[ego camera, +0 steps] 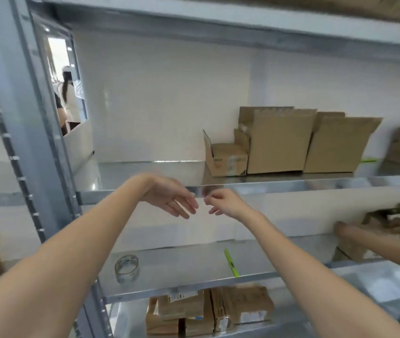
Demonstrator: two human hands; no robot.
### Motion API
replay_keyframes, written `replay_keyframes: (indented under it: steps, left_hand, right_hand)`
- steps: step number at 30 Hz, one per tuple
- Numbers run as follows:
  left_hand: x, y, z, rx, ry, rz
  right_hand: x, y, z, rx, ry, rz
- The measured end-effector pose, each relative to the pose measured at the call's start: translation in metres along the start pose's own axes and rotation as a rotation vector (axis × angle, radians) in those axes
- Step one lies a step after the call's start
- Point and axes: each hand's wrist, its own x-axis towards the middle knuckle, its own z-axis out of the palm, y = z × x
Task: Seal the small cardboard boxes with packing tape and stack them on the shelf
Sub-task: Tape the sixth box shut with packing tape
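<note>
Cardboard boxes point(277, 145) sit on shelf point(267, 185) above both empty hands.

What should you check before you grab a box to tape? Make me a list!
1. Left hand free: ok, fingers relaxed, holding nothing.
2. Right hand free: cannot tell, its fingers are curled and blurred; nothing visible in them.
3. Tape roll at hand: ok, a clear roll lies on the middle shelf, left side.
4. Green cutter at hand: ok, it lies on the same shelf near the front edge.
5. Boxes to seal: ok, open cardboard boxes stand on the upper shelf with flaps up.
6. Way clear: not ok, another person's arm reaches in from the right.
</note>
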Motion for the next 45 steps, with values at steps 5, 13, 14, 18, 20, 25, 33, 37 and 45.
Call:
replay_keyframes:
  steps: [5,13,14,18,20,25,33,37,45]
  left_hand:
    - [0.011,0.048,-0.004,-0.276,0.455,0.312]
    - [0.065,0.077,0.009,-0.6,0.677,0.427]
    - [0.072,0.079,0.011,-0.627,0.667,0.438]
    - [0.079,0.091,0.02,-0.696,0.572,0.499]
    - [0.085,0.093,0.021,-0.693,0.538,0.523]
    - [0.11,0.077,0.001,-0.815,0.505,0.527]
    - [0.09,0.063,0.003,-0.782,0.475,0.552]
    - [0.078,0.044,0.002,-0.799,0.5,0.546]
    - [0.04,0.019,0.022,-0.826,0.549,0.533]
  right_hand:
    - [0.013,-0.033,-0.044,0.15,0.363,-0.16]
    - [0.041,-0.018,-0.063,0.158,0.825,-0.2]
    - [0.044,-0.017,-0.06,0.205,0.855,-0.208]
    - [0.055,-0.014,-0.053,0.339,0.84,-0.215]
    - [0.06,-0.015,-0.053,0.366,0.854,-0.201]
    - [0.064,-0.017,-0.055,0.521,0.812,-0.142]
    - [0.053,-0.029,-0.045,0.688,0.574,-0.005]
    - [0.036,-0.036,-0.034,0.713,0.542,0.005]
    - [-0.007,-0.053,-0.004,0.712,0.536,-0.029]
